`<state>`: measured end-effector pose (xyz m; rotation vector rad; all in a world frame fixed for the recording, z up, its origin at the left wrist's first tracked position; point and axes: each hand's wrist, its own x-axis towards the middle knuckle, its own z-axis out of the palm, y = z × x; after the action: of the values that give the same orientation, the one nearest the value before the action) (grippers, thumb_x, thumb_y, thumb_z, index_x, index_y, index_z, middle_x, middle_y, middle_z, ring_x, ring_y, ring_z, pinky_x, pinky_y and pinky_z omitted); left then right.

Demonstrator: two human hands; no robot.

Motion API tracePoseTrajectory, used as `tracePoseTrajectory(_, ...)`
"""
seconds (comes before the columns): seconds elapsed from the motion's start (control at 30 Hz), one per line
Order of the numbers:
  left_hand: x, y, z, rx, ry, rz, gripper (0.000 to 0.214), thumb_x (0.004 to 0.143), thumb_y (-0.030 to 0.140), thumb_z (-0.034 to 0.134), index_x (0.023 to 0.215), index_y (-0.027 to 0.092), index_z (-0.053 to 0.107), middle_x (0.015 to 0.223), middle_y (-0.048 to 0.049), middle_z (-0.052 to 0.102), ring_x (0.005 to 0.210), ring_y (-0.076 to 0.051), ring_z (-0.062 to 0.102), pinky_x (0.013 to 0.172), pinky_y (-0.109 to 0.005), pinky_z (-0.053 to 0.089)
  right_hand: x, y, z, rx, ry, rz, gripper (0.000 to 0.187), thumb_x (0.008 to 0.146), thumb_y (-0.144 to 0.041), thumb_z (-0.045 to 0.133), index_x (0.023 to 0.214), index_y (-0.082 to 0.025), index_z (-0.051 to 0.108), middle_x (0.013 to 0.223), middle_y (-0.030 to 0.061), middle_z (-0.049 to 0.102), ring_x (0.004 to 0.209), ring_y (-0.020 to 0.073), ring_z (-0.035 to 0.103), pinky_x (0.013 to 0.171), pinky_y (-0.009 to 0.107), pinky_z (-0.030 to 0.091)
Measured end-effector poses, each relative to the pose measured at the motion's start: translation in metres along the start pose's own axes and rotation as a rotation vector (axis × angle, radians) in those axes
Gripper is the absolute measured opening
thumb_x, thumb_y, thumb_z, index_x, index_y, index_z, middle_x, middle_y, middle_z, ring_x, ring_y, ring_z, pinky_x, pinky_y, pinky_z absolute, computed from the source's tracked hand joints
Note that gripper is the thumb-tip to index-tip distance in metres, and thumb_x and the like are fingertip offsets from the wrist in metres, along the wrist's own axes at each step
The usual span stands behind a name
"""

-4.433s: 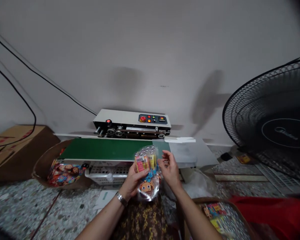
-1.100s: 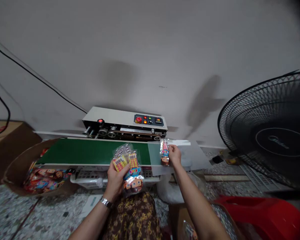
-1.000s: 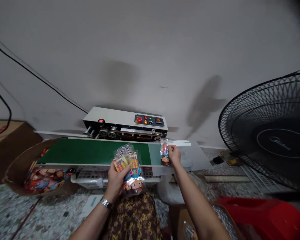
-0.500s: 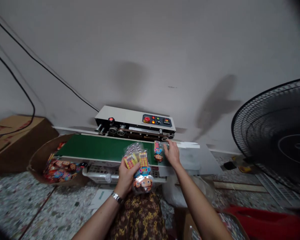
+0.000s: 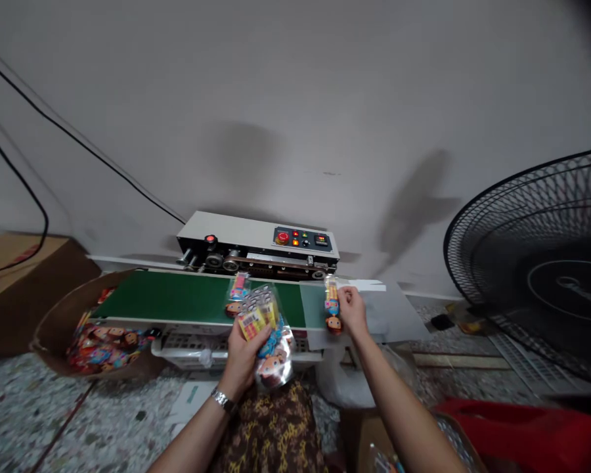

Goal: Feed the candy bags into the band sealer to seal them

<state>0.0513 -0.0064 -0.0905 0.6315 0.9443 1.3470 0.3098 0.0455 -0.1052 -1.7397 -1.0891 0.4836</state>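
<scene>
My left hand (image 5: 241, 358) is closed around a fanned bunch of printed plastic packets (image 5: 274, 358) with cartoon faces, above the front edge of the green conveyor belt (image 5: 172, 292). At the belt's right end, my right hand (image 5: 353, 313) pinches the edge of a single packet (image 5: 331, 307), which lies over a translucent sheet (image 5: 374, 309). Another packet (image 5: 236, 297) rests on the belt, just behind the bunch. Along the belt's far side stands the band sealing machine (image 5: 226, 228), with lit buttons and rollers.
A cardboard box (image 5: 49, 322) full of similar packets stands at the belt's left end. Below the belt is a white basket (image 5: 187, 355). A large black fan (image 5: 536, 263) stands at right. Something red (image 5: 512, 433) and an open box (image 5: 369, 433) are at lower right.
The packet on the belt has travelled left. My right hand, earlier reaching toward the machine with nothing clearly held, now has another packet pinched at the belt's right end.
</scene>
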Motion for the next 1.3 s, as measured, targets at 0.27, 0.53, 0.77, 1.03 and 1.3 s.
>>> tracePoseTrajectory(0.27, -0.008, 0.003, 0.000, -0.046, -0.062, -0.092, 0.048, 0.057, 0.020, 0.076, 0.100, 0.016, 0.054, 0.095, -0.0085, 0.067, 0.077, -0.019, 0.065, 0.074, -0.032, 0.051, 0.048, 0.014, 0.006, -0.461, 0.037, 0.073, 0.016, 0.077, -0.025, 0.047, 0.075, -0.015, 0.060, 0.064, 0.0050, 0.060, 0.057, 0.0144, 0.050, 0.053, 0.024, 0.029)
tracePoseTrajectory(0.53, -0.013, 0.008, 0.001, -0.102, -0.121, -0.126, 0.041, 0.061, 0.017, 0.074, 0.099, 0.015, 0.056, 0.095, -0.0096, 0.067, 0.076, -0.019, 0.065, 0.072, -0.031, 0.051, 0.005, -0.035, 0.030, -0.194, -0.111, -0.226, 0.027, 0.077, -0.035, 0.052, 0.097, -0.018, 0.059, 0.087, 0.0070, 0.060, 0.076, 0.0172, 0.055, 0.066, 0.026, 0.040)
tracePoseTrajectory(0.77, -0.016, 0.001, 0.008, -0.128, -0.163, -0.123, 0.039, 0.062, 0.016, 0.073, 0.098, 0.014, 0.058, 0.094, -0.0088, 0.068, 0.076, -0.018, 0.064, 0.073, -0.031, 0.051, -0.076, -0.085, 0.023, 0.031, -0.415, -0.397, 0.020, 0.081, -0.037, 0.051, 0.077, -0.018, 0.058, 0.067, -0.0004, 0.056, 0.059, 0.0107, 0.050, 0.055, 0.020, 0.038)
tracePoseTrajectory(1.03, -0.022, 0.001, 0.007, -0.106, -0.207, -0.129, 0.044, 0.060, 0.017, 0.075, 0.100, 0.014, 0.058, 0.098, -0.0106, 0.068, 0.081, -0.021, 0.064, 0.077, -0.034, 0.050, -0.080, -0.082, 0.030, 0.082, -0.352, -0.308, 0.025, 0.079, -0.036, 0.052, 0.095, -0.018, 0.057, 0.071, 0.0002, 0.058, 0.059, 0.0107, 0.050, 0.056, 0.020, 0.040)
tracePoseTrajectory(1.3, -0.026, 0.005, 0.008, -0.109, -0.224, -0.135, 0.044, 0.059, 0.018, 0.075, 0.100, 0.014, 0.058, 0.098, -0.0101, 0.068, 0.082, -0.022, 0.065, 0.079, -0.035, 0.049, -0.077, -0.080, 0.028, 0.297, -0.447, -0.176, 0.025, 0.078, -0.041, 0.052, 0.076, -0.016, 0.060, 0.063, -0.0014, 0.053, 0.056, 0.0093, 0.044, 0.051, 0.019, 0.036)
